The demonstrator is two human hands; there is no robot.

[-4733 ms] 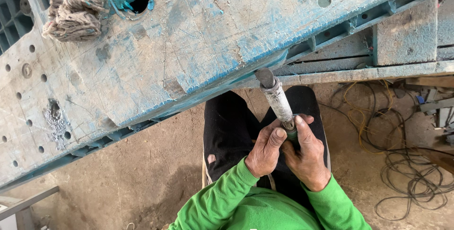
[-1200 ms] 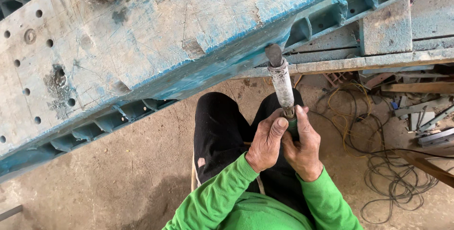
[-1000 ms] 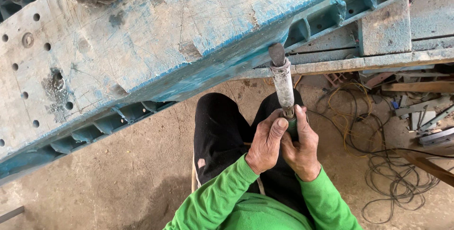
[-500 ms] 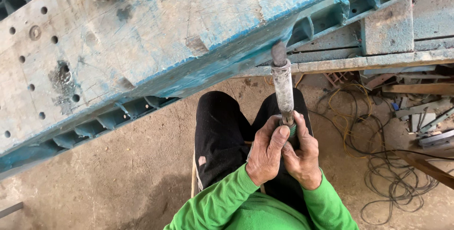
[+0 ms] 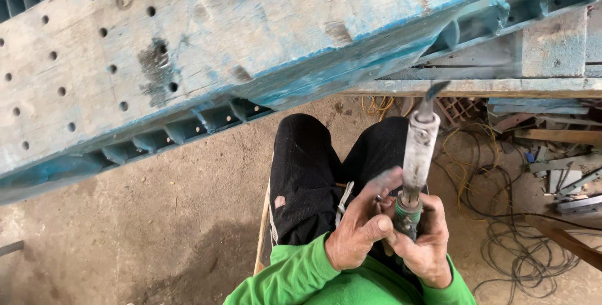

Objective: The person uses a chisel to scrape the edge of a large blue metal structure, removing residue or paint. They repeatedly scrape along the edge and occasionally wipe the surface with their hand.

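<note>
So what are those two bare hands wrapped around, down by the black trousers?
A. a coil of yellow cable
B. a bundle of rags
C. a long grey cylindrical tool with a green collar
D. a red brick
C: both the left hand and the right hand grip the base of the long grey cylindrical tool, its tip up near the worn blue perforated panel.

Both hands meet low over the black-trousered lap. Left hand [image 5: 360,233] is curled, thumb pressed forward, fingers blurred above. Right hand [image 5: 426,242] sits just beside it, touching, fingers wrapped tight in a closed grip. Green sleeves run back from both wrists, forearms converging.
</note>
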